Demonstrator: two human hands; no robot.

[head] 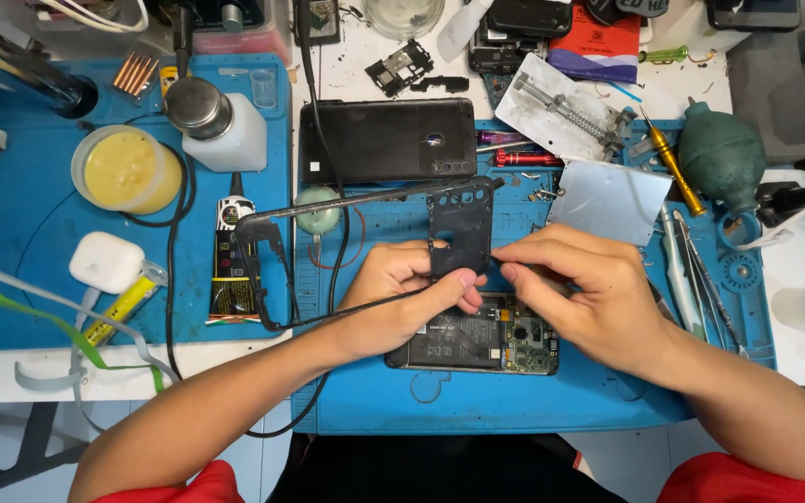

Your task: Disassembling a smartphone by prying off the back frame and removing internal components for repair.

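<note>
Black plastic phone frame (370, 237) was what both hands were busy with, held up just above the blue work mat (477, 401). The left hand (402, 293) came in from the lower left, forearm angled across the mat's front edge, its fingers curled shut around the frame's wider end with the thumb pressed against the front of the plate. The right hand (584, 293) reached in from the lower right, wrist bent inward, thumb and forefinger pinched together at the right edge of that same plate; whether they gripped the plate itself or something small against it, I could not tell.

That frame was a thin, open rectangle, mostly just a rim, stretching away to the left, tilted, over the mat. Its solid end, where the hands met, was a dark plate pierced with several small round holes near the top.

Directly beneath the hands lay an opened phone (477, 340), its circuit board and dark battery exposed, flat on the mat. Behind the frame rested a black back cover (388, 140), well apart from the fingers.
</note>
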